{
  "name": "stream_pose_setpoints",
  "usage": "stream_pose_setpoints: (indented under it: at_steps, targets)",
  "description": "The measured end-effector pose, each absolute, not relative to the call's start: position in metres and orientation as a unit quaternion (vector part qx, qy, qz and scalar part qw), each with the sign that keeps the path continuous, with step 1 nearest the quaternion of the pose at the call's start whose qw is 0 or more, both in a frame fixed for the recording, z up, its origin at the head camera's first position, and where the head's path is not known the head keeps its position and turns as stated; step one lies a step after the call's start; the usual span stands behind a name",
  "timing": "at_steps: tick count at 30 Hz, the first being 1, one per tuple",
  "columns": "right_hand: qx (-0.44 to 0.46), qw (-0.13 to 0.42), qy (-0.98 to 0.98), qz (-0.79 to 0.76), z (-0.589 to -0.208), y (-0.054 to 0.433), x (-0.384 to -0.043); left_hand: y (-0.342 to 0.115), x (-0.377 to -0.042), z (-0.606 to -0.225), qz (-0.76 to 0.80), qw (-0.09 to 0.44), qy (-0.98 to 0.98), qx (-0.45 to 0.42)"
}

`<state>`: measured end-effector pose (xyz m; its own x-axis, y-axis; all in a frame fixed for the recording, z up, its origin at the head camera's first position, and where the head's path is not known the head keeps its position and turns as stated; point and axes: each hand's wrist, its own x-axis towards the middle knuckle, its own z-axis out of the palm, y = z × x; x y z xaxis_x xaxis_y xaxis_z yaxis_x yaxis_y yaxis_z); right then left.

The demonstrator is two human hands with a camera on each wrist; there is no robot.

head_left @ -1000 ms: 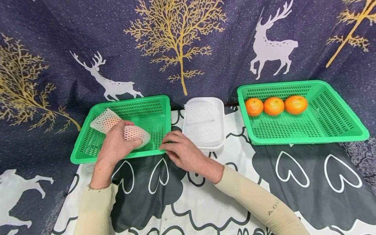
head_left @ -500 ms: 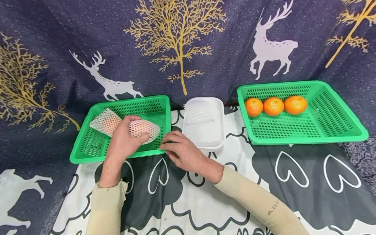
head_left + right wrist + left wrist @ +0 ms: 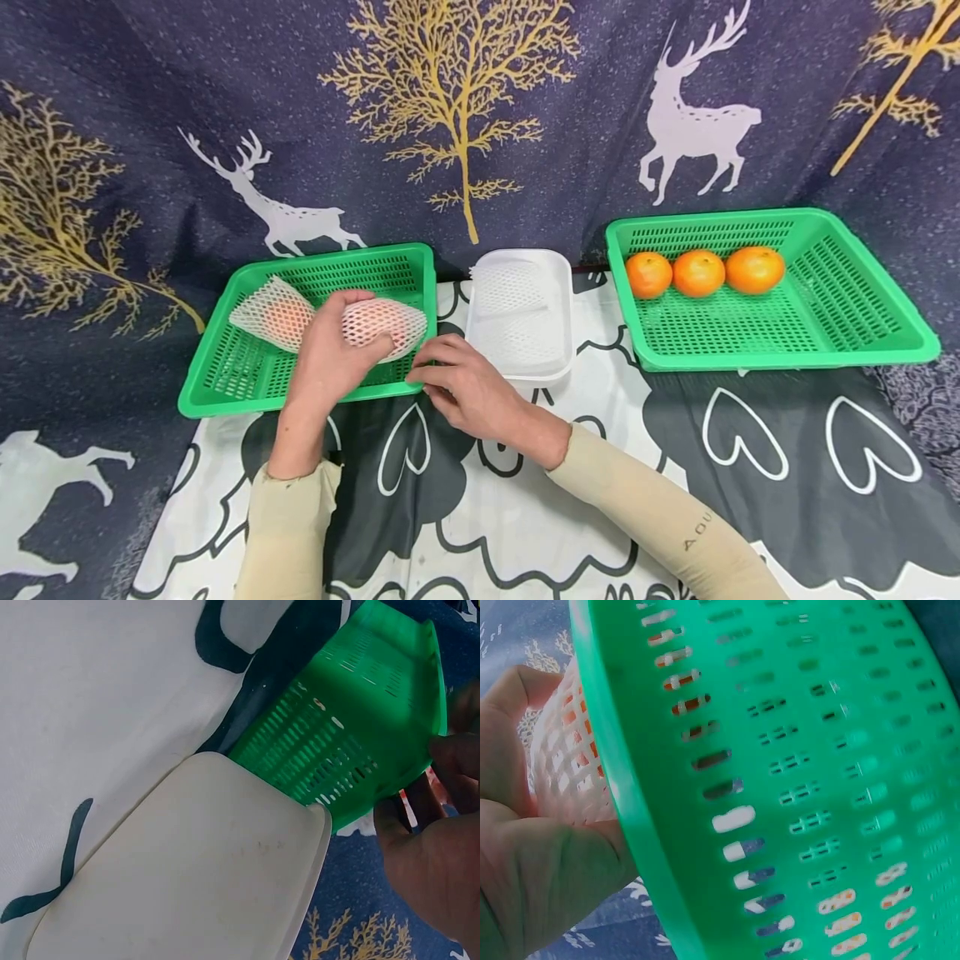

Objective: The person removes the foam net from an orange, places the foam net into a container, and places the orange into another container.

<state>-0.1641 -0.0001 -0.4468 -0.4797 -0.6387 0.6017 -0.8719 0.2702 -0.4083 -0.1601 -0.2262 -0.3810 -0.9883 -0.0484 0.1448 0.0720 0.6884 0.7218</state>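
My left hand (image 3: 330,358) grips a fruit in a white foam net (image 3: 388,325), orange-red through the mesh, at the right end of the left green basket (image 3: 217,408). In the left wrist view the netted fruit (image 3: 570,750) shows behind the basket wall (image 3: 795,780), with thumb and fingers around it. A second netted fruit (image 3: 277,315) lies at the basket's left side. My right hand (image 3: 468,385) pinches the basket's near right corner. In the right wrist view its fingers (image 3: 454,754) lie at the basket rim; the fingertips are partly hidden.
A white tray (image 3: 564,333) with foam nets (image 3: 510,292) in it stands right of the left basket. Farther right is another green basket (image 3: 787,361) with several oranges (image 3: 699,273) in a row. A patterned cloth (image 3: 525,517) covers the table; a dark curtain (image 3: 555,150) hangs behind.
My left hand has moved right with the netted fruit, from mid-basket to the basket's right end. The right hand has stayed at the corner. The second netted fruit has stayed at the left.
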Motion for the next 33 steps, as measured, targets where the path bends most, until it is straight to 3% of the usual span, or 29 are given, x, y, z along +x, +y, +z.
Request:
stream_pose_setpoints:
  at_steps: [33]
  targets:
    - [0.481, 0.166, -0.785, 0.353, -0.45, 0.001, -0.165, -0.169, -0.151, -0.352, -0.509, 0.114, -0.85, -0.076]
